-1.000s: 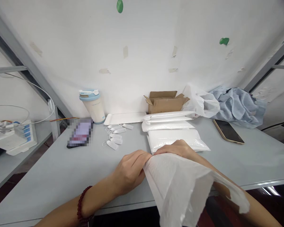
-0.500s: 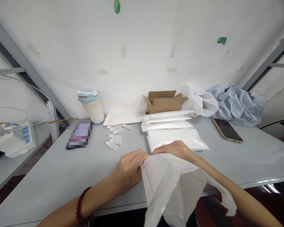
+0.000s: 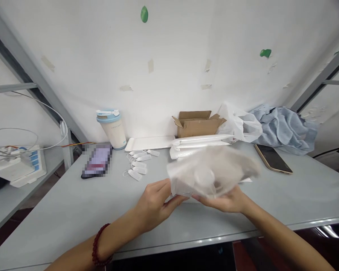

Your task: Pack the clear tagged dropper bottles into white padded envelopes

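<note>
A thin white plastic bag [image 3: 194,175], blurred by motion, is held over the table between my two hands. My left hand [image 3: 155,203] pinches its lower left edge, with a dark red bead bracelet on that wrist. On the bag's lower right side, my right hand [image 3: 226,199] grips from beneath, its fingers partly covered by the plastic. Just behind the bag lies a stack of white padded mailers [image 3: 186,148], partly hidden. Several small white tags with loops [image 3: 139,165] rest on the table left of the bag.
Along the wall stand a cream tumbler with a blue lid [image 3: 113,130], a flat white package [image 3: 151,143], an open cardboard box [image 3: 199,126], another plastic bag [image 3: 240,124] and a blue cloth [image 3: 285,128]. A phone [image 3: 274,159] lies at right, a pixelated device [image 3: 97,160] at left, near a power strip [image 3: 31,165].
The plastic bag has swung up from hanging over the table's front edge to lie above the mailers. My right hand has moved from above its edge to underneath.
</note>
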A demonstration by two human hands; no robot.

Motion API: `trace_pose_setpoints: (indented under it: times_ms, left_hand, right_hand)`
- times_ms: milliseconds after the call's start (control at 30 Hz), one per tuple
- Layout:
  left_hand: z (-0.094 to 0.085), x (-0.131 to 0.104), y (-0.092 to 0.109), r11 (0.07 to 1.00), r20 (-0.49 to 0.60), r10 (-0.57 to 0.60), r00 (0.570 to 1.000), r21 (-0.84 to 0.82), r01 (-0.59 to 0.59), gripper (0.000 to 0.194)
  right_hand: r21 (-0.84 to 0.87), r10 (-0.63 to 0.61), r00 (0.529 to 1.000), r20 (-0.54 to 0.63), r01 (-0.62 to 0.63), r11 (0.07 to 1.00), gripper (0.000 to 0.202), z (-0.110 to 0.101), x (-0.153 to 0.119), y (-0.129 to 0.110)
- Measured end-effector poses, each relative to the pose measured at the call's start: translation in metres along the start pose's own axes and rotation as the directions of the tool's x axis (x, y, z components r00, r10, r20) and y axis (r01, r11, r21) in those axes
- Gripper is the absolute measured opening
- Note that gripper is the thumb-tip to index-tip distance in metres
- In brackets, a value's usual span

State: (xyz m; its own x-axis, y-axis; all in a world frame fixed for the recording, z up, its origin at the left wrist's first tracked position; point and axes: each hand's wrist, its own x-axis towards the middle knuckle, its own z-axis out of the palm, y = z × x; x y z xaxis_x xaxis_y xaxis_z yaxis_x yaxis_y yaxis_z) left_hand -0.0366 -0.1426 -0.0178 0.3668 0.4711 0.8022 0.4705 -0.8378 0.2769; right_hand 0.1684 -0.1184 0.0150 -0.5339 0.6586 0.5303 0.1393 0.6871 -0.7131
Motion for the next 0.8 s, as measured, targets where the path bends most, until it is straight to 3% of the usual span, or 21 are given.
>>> trace_pose_setpoints:
  times_ms: [67,133,200,267,333,400,500,567,600,633,700,800]
  left_hand:
    - [-0.004,0.003,0.002,1.0,-0.019,-0.024,1.0,-0.003,0.024,0.018]
    - [-0.008,0.005,0.003,0.996,-0.058,-0.085,0.995,-0.044,0.082,0.016]
    - [-0.013,0.006,0.001,0.987,-0.173,-0.13,0.976,-0.118,0.11,0.006]
    - [-0.018,0.006,-0.001,0.983,-0.32,-0.134,0.938,-0.162,0.085,0.018]
    - [-0.023,0.007,-0.004,0.99,-0.421,-0.107,0.901,-0.126,0.059,0.029]
    - [-0.029,0.011,-0.006,0.999,-0.434,-0.049,0.9,-0.01,0.049,0.034]
    - [-0.039,0.02,-0.007,0.995,-0.243,0.017,0.97,0.096,0.006,0.029]
    - [-0.045,0.025,-0.01,0.999,-0.007,-0.046,0.999,0.025,0.046,0.024]
    - [-0.048,0.027,-0.012,0.994,0.122,-0.101,0.987,-0.019,0.104,0.021]
    - [-0.05,0.029,-0.014,0.983,0.244,-0.159,0.957,-0.049,0.176,0.02]
    - [-0.053,0.03,-0.019,0.946,0.451,-0.259,0.854,-0.058,0.318,0.021]
    - [-0.052,0.027,-0.026,0.901,0.608,-0.33,0.722,-0.027,0.434,0.025]
  right_hand:
    - [0.06,0.041,0.998,-0.045,-0.039,0.997,0.012,-0.002,-0.001,-0.001]
    - [0.142,0.11,0.994,-0.009,-0.108,0.984,0.015,-0.008,0.001,-0.002]
    - [0.203,0.22,0.973,0.07,-0.23,0.952,0.017,-0.014,0.004,-0.002]
    - [0.248,0.294,0.942,0.16,-0.327,0.912,0.022,-0.018,0.007,-0.003]
    - [0.269,0.313,0.913,0.26,-0.38,0.885,0.027,-0.019,0.01,-0.003]
    - [0.272,0.304,0.878,0.37,-0.416,0.868,0.026,-0.017,0.013,-0.001]
    - [0.231,0.312,0.827,0.468,-0.455,0.86,0.022,-0.012,0.014,0.003]
    - [0.178,0.342,0.804,0.488,-0.474,0.862,0.024,-0.009,0.015,0.008]
    - [0.15,0.363,0.792,0.49,-0.487,0.861,0.027,-0.007,0.015,0.01]
    - [0.125,0.386,0.78,0.492,-0.502,0.856,0.029,-0.006,0.015,0.012]
    - [0.081,0.427,0.75,0.505,-0.533,0.842,0.032,-0.004,0.015,0.015]
    - [0.019,0.456,0.703,0.546,-0.554,0.832,0.035,-0.001,0.016,0.019]
